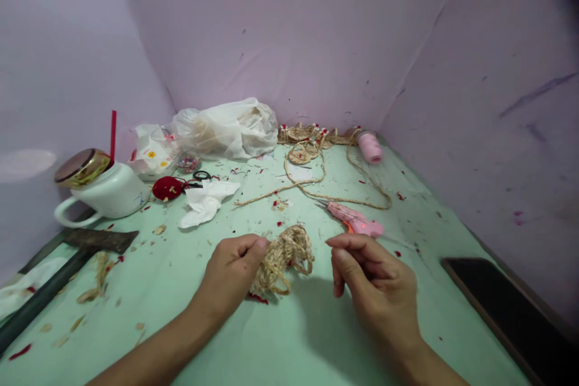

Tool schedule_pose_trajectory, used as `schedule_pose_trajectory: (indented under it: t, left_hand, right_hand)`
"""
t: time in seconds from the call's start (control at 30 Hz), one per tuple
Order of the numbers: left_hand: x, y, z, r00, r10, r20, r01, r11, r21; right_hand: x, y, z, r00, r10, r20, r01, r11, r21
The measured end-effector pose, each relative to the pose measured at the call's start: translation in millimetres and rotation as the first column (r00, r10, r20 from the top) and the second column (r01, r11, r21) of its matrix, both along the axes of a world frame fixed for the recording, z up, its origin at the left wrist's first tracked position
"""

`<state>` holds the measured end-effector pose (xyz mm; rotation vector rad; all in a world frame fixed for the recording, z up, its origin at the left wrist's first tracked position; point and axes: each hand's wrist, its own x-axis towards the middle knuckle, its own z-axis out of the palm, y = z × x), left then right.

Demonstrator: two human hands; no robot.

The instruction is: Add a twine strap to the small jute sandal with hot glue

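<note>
My left hand [233, 274] is closed on a looped, woven piece of straw-coloured cord [289, 259], held just above the table. Loops of it stick out to the right, and a bit of red shows under its lower edge. To the right of the piece, apart from it, my right hand [377, 283] is pinched, thumb against the curled fingers. Whatever it may hold, such as a thin thread or needle, is too fine to make out. Just beyond this hand lies a pink glue gun-like tool [355, 218] with a small red light.
Loose cord [335, 196] trails to pinned braided work [312, 136] by a pink thread spool [371, 148]. Leftward are a plastic bag [230, 129], red pincushion [166, 188], black-handled scissors [201, 175], tissue [205, 202], white mug [113, 193] and hammer [99, 241]. A phone [502, 307] lies right.
</note>
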<state>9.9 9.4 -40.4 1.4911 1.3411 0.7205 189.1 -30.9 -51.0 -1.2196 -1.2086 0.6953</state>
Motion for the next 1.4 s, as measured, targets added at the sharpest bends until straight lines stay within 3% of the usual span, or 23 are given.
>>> schedule_pose_trajectory:
  t: [0.27, 0.4, 0.5, 0.57, 0.63, 0.73, 0.83, 0.9, 0.97, 1.07, 1.17, 1.27, 1.4]
  left_hand:
    - [0, 0, -1.5, 0.992, 0.049, 0.114, -0.044, 0.998, -0.039]
    - [-1, -4, -0.1, 0.993, 0.006, 0.115, -0.01, 0.999, 0.032]
    - [0, -8, -0.9, 0.991, -0.071, 0.114, 0.056, 0.99, 0.13]
    - [0, -10, -1.8, 0.984, -0.109, 0.144, 0.088, 0.985, 0.145]
    - [0, -8, -1.9, 0.972, -0.063, 0.225, 0.042, 0.995, 0.095]
    - [-6, 4, 0.2, 0.904, 0.185, 0.387, -0.18, 0.982, -0.051]
    - [-18, 21, 4.1, 0.755, 0.439, 0.487, -0.414, 0.895, -0.166]
    - [-25, 28, 6.8, 0.719, 0.489, 0.493, -0.488, 0.861, -0.143]
    - [-26, 29, 8.5, 0.785, 0.426, 0.449, -0.419, 0.9, -0.122]
    - [-19, 21, 7.5, 0.903, 0.225, 0.366, -0.163, 0.968, -0.193]
    - [-9, 12, 2.9, 0.904, 0.132, 0.406, -0.013, 0.959, -0.283]
    - [-4, 9, -2.0, 0.881, 0.068, 0.468, 0.093, 0.945, -0.313]
    - [-5, 11, -5.1, 0.898, 0.066, 0.435, 0.077, 0.95, -0.302]
  right_hand:
    - [10, 7, 1.1, 0.975, -0.092, 0.201, 0.089, 0.996, 0.022]
    - [8, 16, -4.9, 0.926, 0.109, 0.362, -0.112, 0.994, -0.014]
    - [2, 18, -8.1, 0.856, 0.314, 0.41, -0.328, 0.944, -0.038]
    - [-1, 16, -7.9, 0.843, 0.386, 0.374, -0.391, 0.918, -0.064]
    - [-2, 15, -6.3, 0.866, 0.408, 0.288, -0.391, 0.913, -0.118]
    - [1, 16, -4.4, 0.926, 0.374, 0.05, -0.357, 0.911, -0.206]
    - [5, 19, -6.7, 0.924, 0.329, -0.194, -0.372, 0.891, -0.261]
    - [7, 21, -10.3, 0.899, 0.322, -0.296, -0.4, 0.879, -0.259]
    - [7, 22, -13.8, 0.888, 0.313, -0.338, -0.397, 0.892, -0.216]
    - [8, 23, -15.9, 0.927, 0.27, -0.261, -0.305, 0.946, -0.105]
    - [8, 23, -15.8, 0.969, 0.231, -0.089, -0.231, 0.973, 0.005]
    - [4, 22, -18.2, 0.96, 0.264, 0.091, -0.273, 0.956, 0.105]
    - [0, 16, -21.8, 0.941, 0.288, 0.177, -0.309, 0.945, 0.106]
